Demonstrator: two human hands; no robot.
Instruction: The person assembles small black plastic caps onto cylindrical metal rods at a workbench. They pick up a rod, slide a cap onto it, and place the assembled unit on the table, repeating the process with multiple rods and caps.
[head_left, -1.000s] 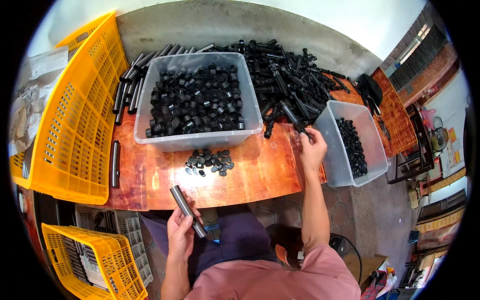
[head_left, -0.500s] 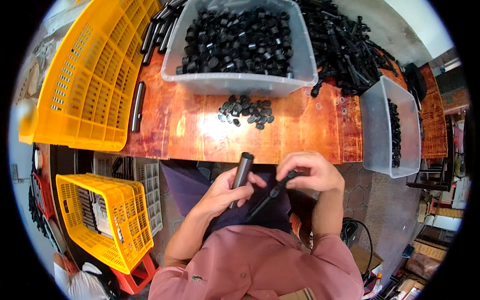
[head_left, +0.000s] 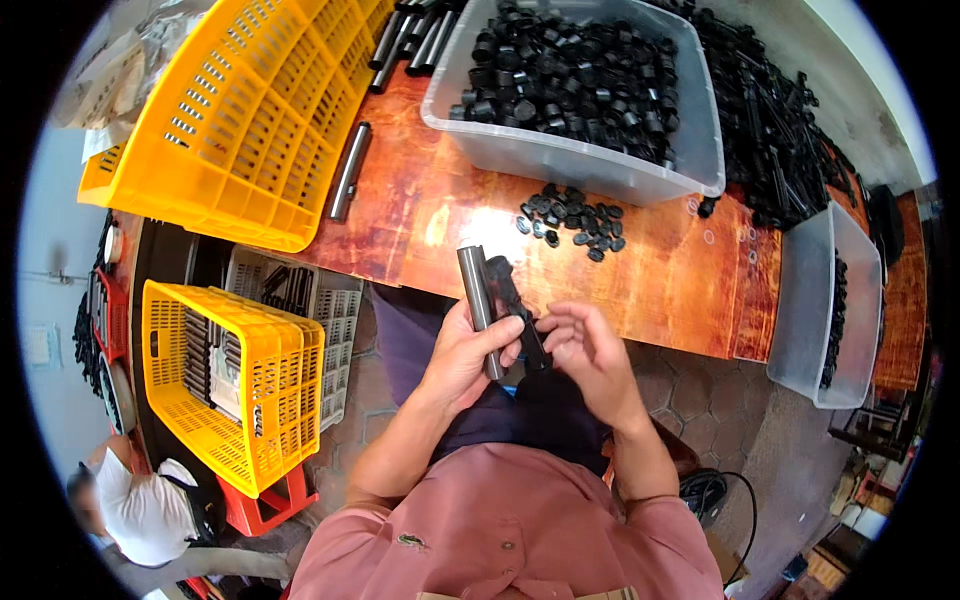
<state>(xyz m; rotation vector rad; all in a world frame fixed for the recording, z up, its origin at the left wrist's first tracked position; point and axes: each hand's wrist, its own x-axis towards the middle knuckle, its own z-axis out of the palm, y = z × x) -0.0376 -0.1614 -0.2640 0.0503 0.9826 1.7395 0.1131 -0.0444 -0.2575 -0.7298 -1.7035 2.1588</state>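
Note:
My left hand [head_left: 462, 350] is closed round a dark grey metal tube [head_left: 479, 305], held upright and slightly tilted. Beside the tube, a long black plastic part [head_left: 512, 300], blurred by motion, is also in this hand's grip, with the thumb across it. My right hand [head_left: 592, 362] is just to the right of that part, its fingers loosely bent and apart; they seem to hold nothing. On the bench beyond lies a small pile of flat black caps [head_left: 572, 218].
A translucent bin [head_left: 570, 165] of short black cylinders stands on the wooden bench [head_left: 660, 300]. Behind it are heaped black parts [head_left: 765, 130]. A second translucent bin [head_left: 800, 320] is at right. Yellow crates [head_left: 230, 150] and a person [head_left: 150, 510] are at left.
The black part has gone from my right hand to beside the tube in my left, pointing up. My right hand's fingers have loosened. The view has turned, shifting the bench rightward.

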